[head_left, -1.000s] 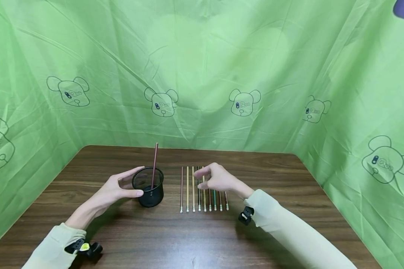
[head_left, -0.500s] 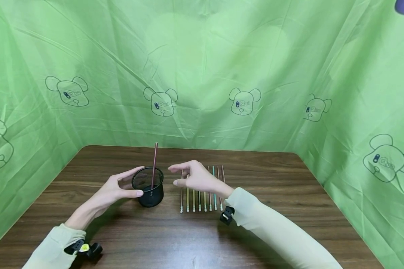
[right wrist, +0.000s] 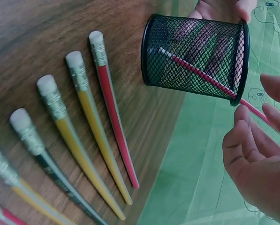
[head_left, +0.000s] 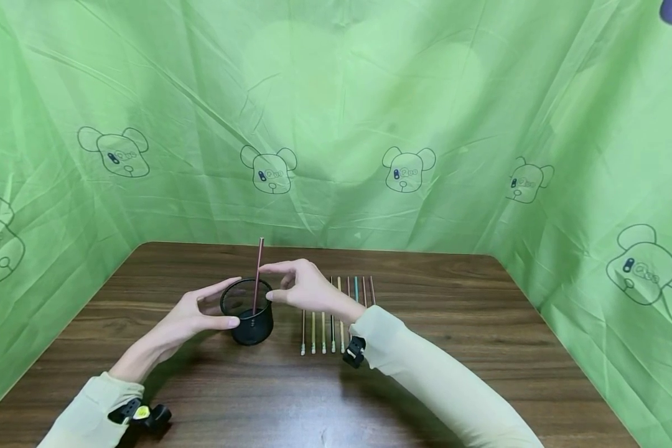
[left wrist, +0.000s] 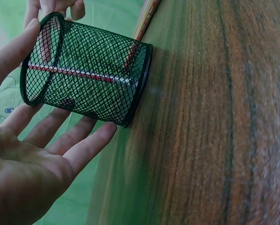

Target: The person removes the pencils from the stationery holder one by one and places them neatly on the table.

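Note:
A black mesh pen holder [head_left: 252,328] stands upright left of the table's middle. My left hand [head_left: 193,314] holds it from the left, with the thumb at the near rim and fingers round the far side. One red pencil [head_left: 259,258] leans inside, its eraser end near the bottom in the left wrist view. Over the holder's right rim, my right hand [head_left: 308,289] reaches to that pencil with thumb and index finger parted. In the right wrist view the fingertips [right wrist: 243,115] are close beside the pencil shaft, not closed round it.
Right of the holder, several pencils [head_left: 323,333] lie in a parallel row, white erasers toward me, partly hidden under the right forearm. They are red, yellow, dark and teal. A brown wooden table [head_left: 201,398] extends back to a green printed curtain [head_left: 336,205].
My right hand has moved left from above the pencil row to the pencil in the holder. The left hand and the holder have stayed in place.

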Demonstrator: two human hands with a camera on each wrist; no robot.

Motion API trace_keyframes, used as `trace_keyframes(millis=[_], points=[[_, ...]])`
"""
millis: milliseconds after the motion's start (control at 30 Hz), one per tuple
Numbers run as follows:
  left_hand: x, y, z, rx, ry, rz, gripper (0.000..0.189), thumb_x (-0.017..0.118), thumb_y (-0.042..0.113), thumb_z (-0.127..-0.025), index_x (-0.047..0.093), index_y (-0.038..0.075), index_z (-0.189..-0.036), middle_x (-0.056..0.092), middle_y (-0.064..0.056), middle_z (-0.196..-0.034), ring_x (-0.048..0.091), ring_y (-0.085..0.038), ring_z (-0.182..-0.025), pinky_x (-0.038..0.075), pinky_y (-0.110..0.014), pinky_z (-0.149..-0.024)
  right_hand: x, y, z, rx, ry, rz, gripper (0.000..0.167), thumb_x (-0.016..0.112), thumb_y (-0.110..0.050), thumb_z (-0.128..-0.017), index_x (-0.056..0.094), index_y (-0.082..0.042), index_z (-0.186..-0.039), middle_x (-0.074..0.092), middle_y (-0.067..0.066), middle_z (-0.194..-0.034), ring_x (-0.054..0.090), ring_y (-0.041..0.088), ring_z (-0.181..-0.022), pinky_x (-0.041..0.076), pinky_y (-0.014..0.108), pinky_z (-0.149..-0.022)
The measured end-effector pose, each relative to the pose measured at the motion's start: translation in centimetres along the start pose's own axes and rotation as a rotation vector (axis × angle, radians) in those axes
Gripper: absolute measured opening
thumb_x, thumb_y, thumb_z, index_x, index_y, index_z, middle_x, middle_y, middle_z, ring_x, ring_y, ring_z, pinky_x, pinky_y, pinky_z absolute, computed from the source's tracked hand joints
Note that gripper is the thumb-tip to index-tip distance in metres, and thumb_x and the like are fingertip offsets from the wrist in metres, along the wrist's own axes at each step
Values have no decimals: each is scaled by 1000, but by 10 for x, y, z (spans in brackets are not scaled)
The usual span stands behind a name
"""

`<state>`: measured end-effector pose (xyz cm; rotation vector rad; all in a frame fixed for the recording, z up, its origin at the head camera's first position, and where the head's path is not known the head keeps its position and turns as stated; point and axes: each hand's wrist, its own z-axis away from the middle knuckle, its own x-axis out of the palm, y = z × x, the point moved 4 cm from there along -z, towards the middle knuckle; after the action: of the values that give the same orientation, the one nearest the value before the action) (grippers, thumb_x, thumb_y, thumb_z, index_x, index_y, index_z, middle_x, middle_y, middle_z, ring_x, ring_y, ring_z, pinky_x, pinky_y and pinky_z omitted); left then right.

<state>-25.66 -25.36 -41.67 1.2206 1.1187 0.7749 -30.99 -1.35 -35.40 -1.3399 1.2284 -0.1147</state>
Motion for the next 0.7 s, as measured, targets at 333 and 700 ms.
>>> trace_keyframes(millis=[333,700], points=[[-1,-1,0,-2,2,-6,79,82,14,-94,43,16,-163,54,-19,-152,53,-35,-137,48,-27,-98,5,1,-13,37,21,8,46,77,-6,-95,72,-17,-139,77,6,-93,59,10,-64,43,25,-56],[-1,-1,0,1,2,-11,79,81,13,-94,42,16,-163,52,-17,-155,52,-34,-139,46,-25,-99,14,0,-23,36,18,11,46,77,-8,-96,71,-20,-140,60,1,-63,47,9,-55,37,23,-50]])
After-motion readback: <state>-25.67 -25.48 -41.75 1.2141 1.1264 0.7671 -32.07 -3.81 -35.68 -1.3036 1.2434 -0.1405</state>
